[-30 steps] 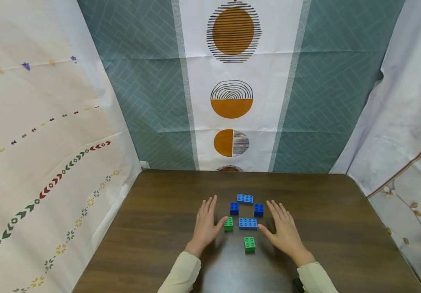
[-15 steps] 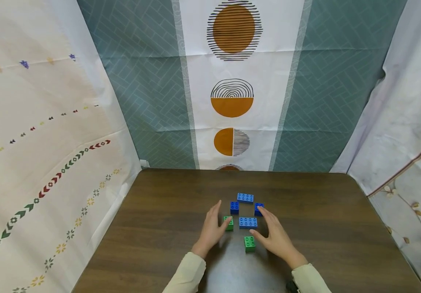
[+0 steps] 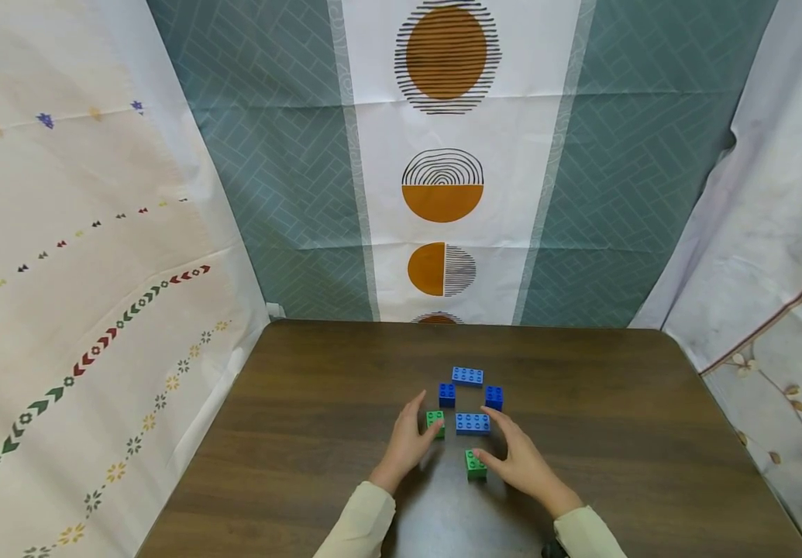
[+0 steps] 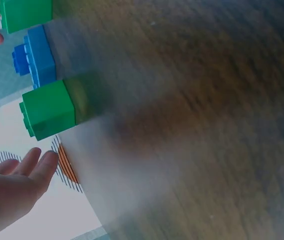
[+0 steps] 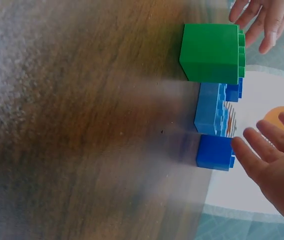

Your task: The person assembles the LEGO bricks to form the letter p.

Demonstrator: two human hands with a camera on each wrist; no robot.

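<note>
My left hand (image 3: pixel 405 447) hovers with parted thumb and fingers beside the farther green brick (image 3: pixel 435 423), its thumb tip overlapping that brick in the head view. Fingers of this hand show relaxed in the left wrist view, apart from the green block. My right hand (image 3: pixel 522 460) is held over the nearer green brick (image 3: pixel 474 468), the thumb in front of its right corner; whether it touches cannot be told. A light blue brick (image 3: pixel 473 424) lies between the hands. Just past the right fingertips sits a dark blue brick (image 3: pixel 494 397). Neither hand holds anything.
Farther back on the brown wooden table (image 3: pixel 289 465) lie a second dark blue brick (image 3: pixel 446 395) and another light blue brick (image 3: pixel 467 377). A patterned cloth (image 3: pixel 317 194) hangs behind the table's far edge, with more cloths at both sides.
Both hands have drawn closer together and back toward the table's near side. The right thumb has come over the nearer green brick, while the bricks have stayed where they were.
</note>
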